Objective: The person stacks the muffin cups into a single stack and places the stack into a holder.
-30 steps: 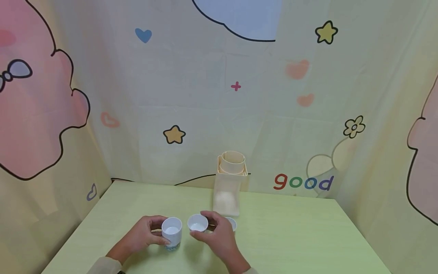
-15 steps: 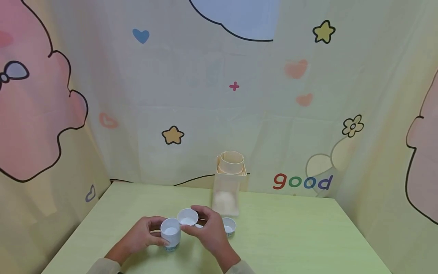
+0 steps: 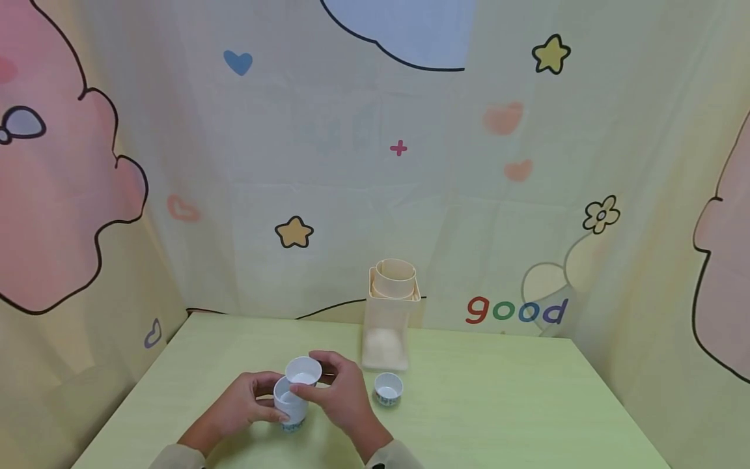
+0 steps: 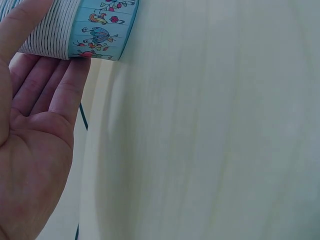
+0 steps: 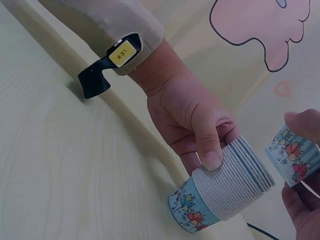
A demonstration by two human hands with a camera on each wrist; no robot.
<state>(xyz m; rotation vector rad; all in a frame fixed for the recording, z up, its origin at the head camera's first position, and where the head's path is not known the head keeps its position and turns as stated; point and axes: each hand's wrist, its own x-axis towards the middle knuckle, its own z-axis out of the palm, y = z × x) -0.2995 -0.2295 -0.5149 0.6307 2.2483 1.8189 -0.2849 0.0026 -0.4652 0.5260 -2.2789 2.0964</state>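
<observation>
Left hand (image 3: 243, 407) gripping ribbed white cup (image 3: 291, 405) with flowered blue band, standing on table (image 3: 498, 417), right hand (image 3: 336, 394) pinching matching smaller cup (image 3: 303, 370) just above its mouth.

The backdrop cloth (image 3: 527, 195) carries the word "good" (image 3: 517, 311) in red, green, blue and purple letters. A small yellow tag (image 5: 122, 53) sits at the sleeve cuff (image 5: 127, 40); its print is too small to read.
</observation>
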